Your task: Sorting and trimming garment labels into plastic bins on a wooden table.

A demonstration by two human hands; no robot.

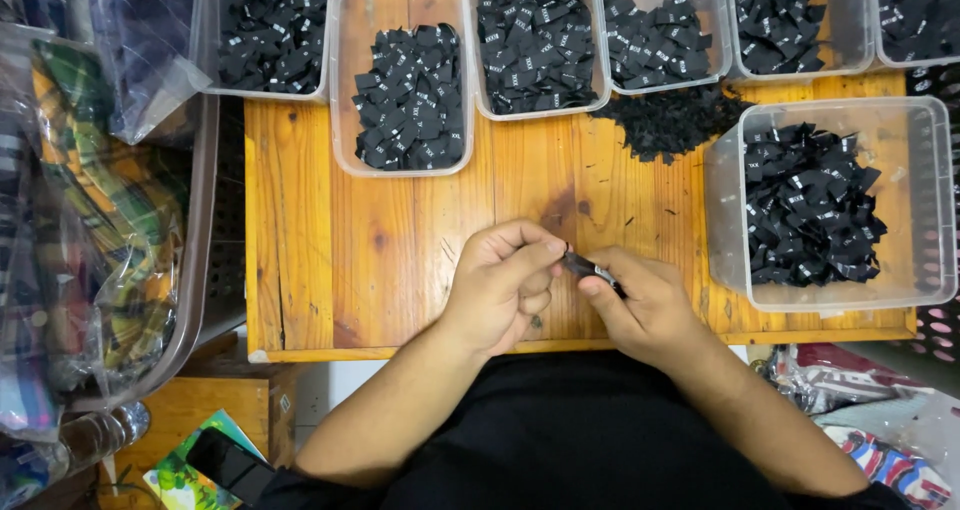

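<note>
Small black woven fabric label [583, 264] pinched between both hands, just above the near edge of the orange-brown wooden table [400, 240]. Left hand [505, 282] curled, thumb and forefinger closed on the label's left end. Right hand [645, 305] closed on its right end; hands nearly touching. Beyond them: loose heap of black labels [670, 120] lying on the wood, clear plastic tubs of black labels [810, 205] along the far and right sides. Bagged plaid cloth [110, 220] to the left.

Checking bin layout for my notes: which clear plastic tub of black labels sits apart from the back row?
The large clear plastic tub at the table's right side, nearest the right hand.
</note>
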